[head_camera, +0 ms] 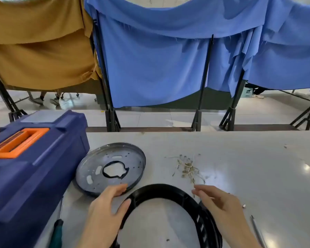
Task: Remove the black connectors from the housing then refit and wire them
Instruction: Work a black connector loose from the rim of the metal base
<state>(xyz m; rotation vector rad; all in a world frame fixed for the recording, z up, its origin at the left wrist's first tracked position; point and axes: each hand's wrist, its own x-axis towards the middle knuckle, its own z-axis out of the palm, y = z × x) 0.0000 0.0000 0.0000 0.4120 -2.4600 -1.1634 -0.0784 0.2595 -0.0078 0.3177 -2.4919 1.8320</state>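
Housing [161,189]: a black ring lying flat on the worktop [249,176] at its near edge, right in front of the person and between the two hands; its right side carries a slotted section.
Left grip [104,212]: spread and relaxed at the ring's left side; the thumb rests against the outer rim, the fingers reach forward toward the near edge of the metal plate, and nothing is clasped.
Right grip [222,206]: hovers over the ring's right side with the fingers drawn loosely together; a thin strand shows just under the fingertips, but one cannot tell whether they pinch it.
Metal plate [132,158]: a round grey dish with a raised rim, small holes and a black-edged central opening, just behind the ring on the left.
Wire pile [187,169]: a small tangle of pale wires with metal ends, behind the right grip and apart from the ring.
Small metal piece [244,205]: lies alone just right of the right grip.
Thin metal tool [257,230]: lies further right, near the front edge.
Screwdriver [58,231]: green-handled, between the toolbox and the left grip.
Toolbox [34,172]: dark blue, closed, with an orange handle [18,143], at the worktop's left end.
Backdrop: blue cloth [159,59] and brown cloth [34,42] draped over black stands [198,120] beyond the worktop.
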